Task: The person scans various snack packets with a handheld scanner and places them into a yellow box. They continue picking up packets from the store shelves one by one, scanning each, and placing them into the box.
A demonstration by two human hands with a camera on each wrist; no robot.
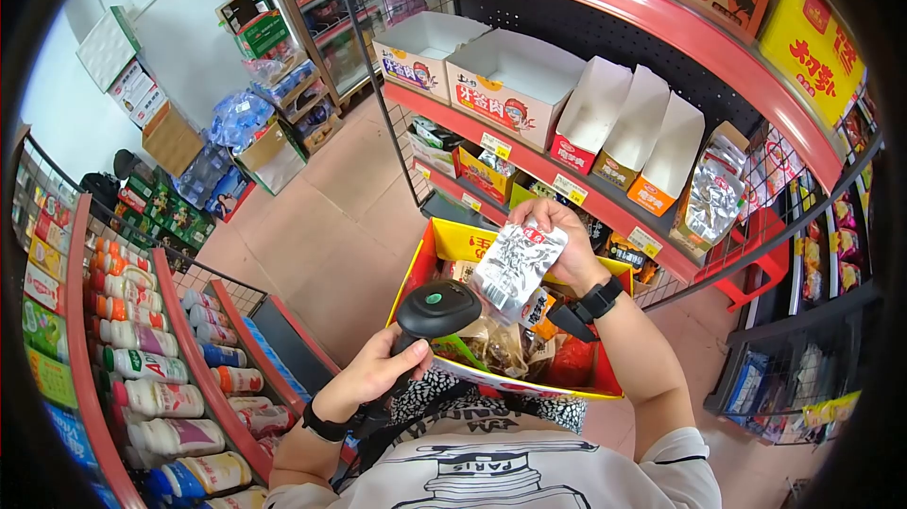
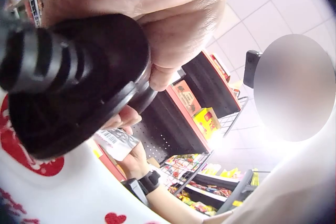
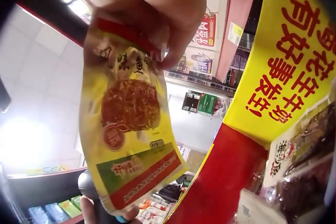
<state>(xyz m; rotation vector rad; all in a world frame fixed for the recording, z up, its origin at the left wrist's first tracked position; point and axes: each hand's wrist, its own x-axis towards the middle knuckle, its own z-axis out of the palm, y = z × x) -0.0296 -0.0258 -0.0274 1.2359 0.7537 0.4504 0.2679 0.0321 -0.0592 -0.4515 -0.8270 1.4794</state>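
Note:
My left hand [image 1: 378, 375] grips the handle of a black barcode scanner [image 1: 437, 309], its head level with the packet. In the left wrist view the scanner's base [image 2: 79, 87] and coiled cord fill the near side. My right hand [image 1: 557, 237] pinches a snack packet [image 1: 518, 268] by its top edge. The packet's silver back faces up in the head view; its yellow printed front [image 3: 131, 113] shows in the right wrist view. Below both hands, a yellow and red carton [image 1: 420, 268] at the lap holds several snack packets, partly hidden by the right hand and scanner.
Ahead stands a red-edged shelf [image 1: 529, 136] with several open display boxes, some bare inside. One box at its right end holds silver packets [image 1: 715, 192]. Bottles [image 1: 151, 358] line a shelf at the left. Cartons and plastic-wrapped goods [image 1: 241, 121] are stacked by the far wall.

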